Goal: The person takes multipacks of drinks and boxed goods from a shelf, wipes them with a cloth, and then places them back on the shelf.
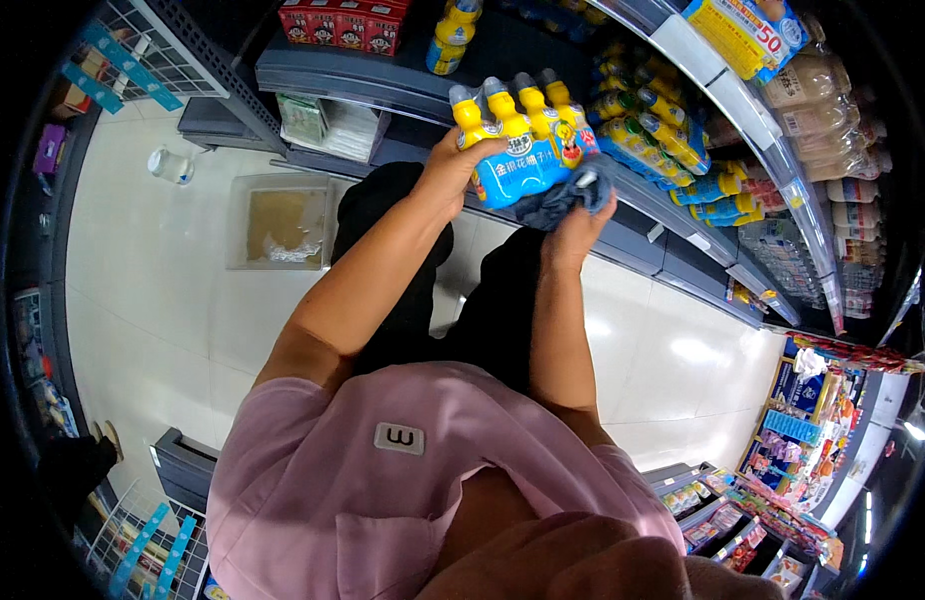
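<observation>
My left hand (pixel 459 169) grips the left end of a shrink-wrapped pack of yellow and blue drink bottles (pixel 530 154), tilted in front of the shelf edge. The bottles have grey caps. A dark grey-blue cloth (pixel 567 195) is bunched in my right hand (pixel 582 225), against the pack's lower right side. Part of my right hand is hidden by the cloth. Just behind the pack runs the dark metal shelf (pixel 342 79), where a single yellow and blue bottle (pixel 451 37) stands near red drink cartons (pixel 346 26).
Similar bottle packs (pixel 650 142) fill the shelf at right. A clear plastic bin with brownish liquid (pixel 282 225) and a clear jar (pixel 170 166) are on the tiled floor to the left. A wire rack (pixel 162 45) stands at upper left. Another person's dark-clothed leg (pixel 76 465) shows at lower left.
</observation>
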The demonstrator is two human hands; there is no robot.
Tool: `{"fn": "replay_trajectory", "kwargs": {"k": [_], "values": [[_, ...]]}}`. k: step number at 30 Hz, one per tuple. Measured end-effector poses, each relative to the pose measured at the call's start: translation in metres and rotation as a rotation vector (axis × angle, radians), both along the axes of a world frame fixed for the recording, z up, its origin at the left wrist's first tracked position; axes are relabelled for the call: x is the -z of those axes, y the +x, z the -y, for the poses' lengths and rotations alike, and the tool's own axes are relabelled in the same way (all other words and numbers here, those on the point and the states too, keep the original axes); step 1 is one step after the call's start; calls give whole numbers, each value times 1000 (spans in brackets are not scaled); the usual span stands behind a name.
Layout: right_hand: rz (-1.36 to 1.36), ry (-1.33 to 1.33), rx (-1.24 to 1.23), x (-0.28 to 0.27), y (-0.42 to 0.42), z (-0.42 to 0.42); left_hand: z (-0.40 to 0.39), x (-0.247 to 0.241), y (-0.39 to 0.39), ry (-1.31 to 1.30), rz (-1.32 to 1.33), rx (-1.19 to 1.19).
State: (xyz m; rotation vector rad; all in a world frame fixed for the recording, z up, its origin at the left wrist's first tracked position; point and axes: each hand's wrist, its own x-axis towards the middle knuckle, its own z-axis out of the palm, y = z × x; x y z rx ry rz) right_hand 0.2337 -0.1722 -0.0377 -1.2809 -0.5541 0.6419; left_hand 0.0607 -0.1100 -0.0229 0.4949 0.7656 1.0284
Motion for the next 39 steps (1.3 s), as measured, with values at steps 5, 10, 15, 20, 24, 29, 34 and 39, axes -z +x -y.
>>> {"fn": "replay_trajectory", "kwargs": {"k": [5, 10, 15, 20, 24, 29, 34, 39], "values": [[-564, 138, -280, -25, 52, 9, 11, -15, -15, 23, 114, 130], [-624, 128, -127, -75, 32, 31, 19, -11, -9, 15, 184, 266], [-42, 199, -159, -98, 0, 42, 29, 5, 15, 146, -203, 205], [935, 260, -136, -126, -20, 56, 40, -44, 18, -23, -112, 390], [1112, 307, -235, -146, -30, 42, 38, -10, 32, 196, 300, 469], [953, 288, -238, -148, -25, 0, 38, -18, 38, 215, 605, 394], [1035, 285, -267, -119, -48, 25, 29, -25, 34, 216, 753, 211], [1175, 310, -435, -98, -65, 69, 25, -1, 15, 182, 1059, 543]]}}
